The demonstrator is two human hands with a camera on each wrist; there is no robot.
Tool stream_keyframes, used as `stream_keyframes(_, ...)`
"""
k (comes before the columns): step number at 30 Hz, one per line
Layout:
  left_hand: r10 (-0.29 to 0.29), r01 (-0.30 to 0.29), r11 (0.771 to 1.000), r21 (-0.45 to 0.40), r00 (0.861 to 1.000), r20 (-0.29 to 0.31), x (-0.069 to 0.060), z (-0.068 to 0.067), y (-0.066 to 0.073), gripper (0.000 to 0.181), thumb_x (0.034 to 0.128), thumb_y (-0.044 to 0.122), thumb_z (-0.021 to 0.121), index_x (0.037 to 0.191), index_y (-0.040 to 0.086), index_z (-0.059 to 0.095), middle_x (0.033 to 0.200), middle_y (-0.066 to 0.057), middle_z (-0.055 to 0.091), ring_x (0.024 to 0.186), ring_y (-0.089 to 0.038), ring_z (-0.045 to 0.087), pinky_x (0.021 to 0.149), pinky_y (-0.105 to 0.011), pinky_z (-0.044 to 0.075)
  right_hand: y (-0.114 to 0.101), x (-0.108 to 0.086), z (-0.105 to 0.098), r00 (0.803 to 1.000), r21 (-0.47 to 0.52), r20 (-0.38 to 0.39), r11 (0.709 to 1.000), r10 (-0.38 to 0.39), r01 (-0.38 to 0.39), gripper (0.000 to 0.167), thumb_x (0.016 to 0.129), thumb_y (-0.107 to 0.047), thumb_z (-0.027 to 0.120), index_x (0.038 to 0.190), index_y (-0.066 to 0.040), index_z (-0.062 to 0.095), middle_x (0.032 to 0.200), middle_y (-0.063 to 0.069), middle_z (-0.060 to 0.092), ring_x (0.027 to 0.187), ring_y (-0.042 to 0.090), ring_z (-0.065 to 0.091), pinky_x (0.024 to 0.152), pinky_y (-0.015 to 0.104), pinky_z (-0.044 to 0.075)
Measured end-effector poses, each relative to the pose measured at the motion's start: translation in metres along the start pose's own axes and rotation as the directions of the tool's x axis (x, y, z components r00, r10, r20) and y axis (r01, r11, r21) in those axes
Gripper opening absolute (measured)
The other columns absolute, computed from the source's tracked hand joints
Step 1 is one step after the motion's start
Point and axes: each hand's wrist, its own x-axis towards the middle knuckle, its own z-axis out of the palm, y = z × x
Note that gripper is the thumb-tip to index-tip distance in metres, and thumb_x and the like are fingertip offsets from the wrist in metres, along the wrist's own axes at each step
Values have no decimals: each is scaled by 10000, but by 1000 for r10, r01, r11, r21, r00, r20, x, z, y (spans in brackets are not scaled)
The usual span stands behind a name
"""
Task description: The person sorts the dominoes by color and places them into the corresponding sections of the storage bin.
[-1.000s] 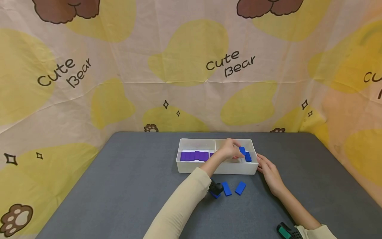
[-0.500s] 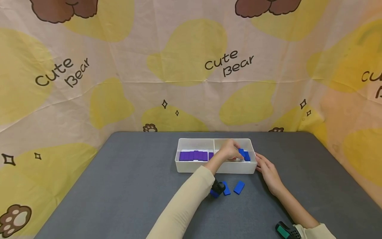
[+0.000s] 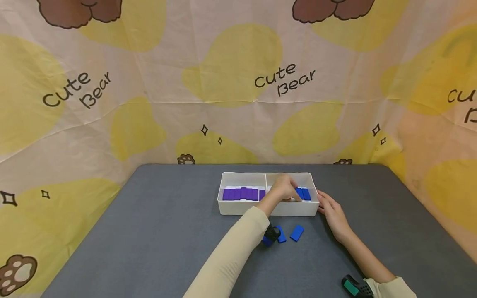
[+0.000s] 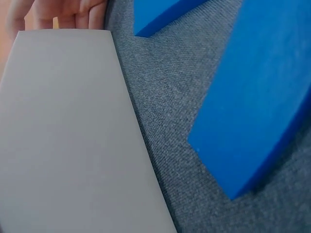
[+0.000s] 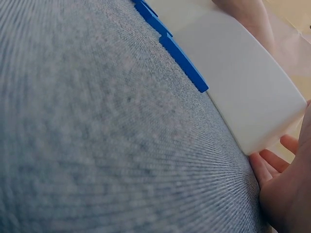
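A long white divided box (image 3: 238, 208) stands on the table. Reaching into its right compartment, my left hand (image 3: 282, 188) pinches a blue rectangular block (image 3: 299, 193) between thumb and finger. That block stands side by side with another blue block (image 3: 306, 194). My right hand (image 3: 336, 217) rests with fairly straight fingers against the box's right end, also seen in the right wrist view, where the hand (image 5: 286, 189) touches the box's corner. Purple blocks (image 3: 240, 194) line the left compartment in a row; one more purple block (image 3: 262, 193) shows just right of the divider. The left hand hides part of the right compartment.
In front of the box lie loose blue blocks: one at the right (image 3: 297, 233), one beside it (image 3: 281, 234), and one partly under the left wrist's black device (image 3: 273, 233). A patterned cloth (image 3: 231, 82) hangs behind the grey table (image 3: 167, 231).
My left hand has lowered the blue block, which went from tilted and higher to level beside the other blue block. The right hand keeps its place at the box's end.
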Motion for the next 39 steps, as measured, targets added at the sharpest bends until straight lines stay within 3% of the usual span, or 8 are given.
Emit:
stream_keyframes(10, -32, 31, 999, 13, 999, 9, 10, 5, -3, 463, 699, 90, 991, 1116, 55, 793, 984, -41, 727, 512, -104, 541, 480, -202, 450, 0, -1, 1, 1000, -6, -8, 1000, -19, 19, 568, 1167, -289, 340, 1575, 104, 373, 1572, 355, 429, 1022, -184, 525, 889, 44, 458)
stream_keyframes(15, -20, 20, 1000, 19, 1000, 8, 11, 6, -3, 454, 693, 101, 998, 1096, 53, 794, 956, -27, 721, 511, -103, 544, 482, -203, 461, 0, 0, 0, 1000, 2, -3, 1000, -12, 12, 564, 1166, -278, 338, 1579, 105, 366, 1574, 358, 424, 1013, -189, 524, 889, 44, 457)
stream_keyframes(25, 28, -28, 999, 38, 999, -14, -2, 2, -2, 434, 721, 115, 984, 1102, 51, 787, 974, -21, 743, 543, -77, 546, 514, -166, 479, 0, 0, -1, 1000, -12, 2, 1000, -16, 16, 579, 1166, -301, 338, 1579, 104, 364, 1581, 353, 417, 1013, -180, 523, 888, 41, 452)
stream_keyframes(31, 24, -23, 999, 36, 999, -27, -6, 1, 0, 437, 725, 120, 981, 1112, 54, 789, 1014, -26, 751, 566, -82, 553, 530, -171, 501, -1, -1, -1, 1000, -17, 1, 1000, -21, 21, 594, 1165, -315, 335, 1580, 108, 357, 1588, 353, 407, 1023, -171, 521, 889, 37, 451)
stream_keyframes(39, -4, 4, 1000, 9, 1000, 1, 6, 4, -3, 499, 709, 129, 994, 1158, 60, 788, 1036, -46, 756, 515, -98, 536, 478, -195, 461, -1, -1, -1, 1000, -12, 5, 1000, -12, 12, 588, 1166, -309, 335, 1581, 106, 357, 1588, 357, 405, 1019, -180, 523, 887, 43, 454)
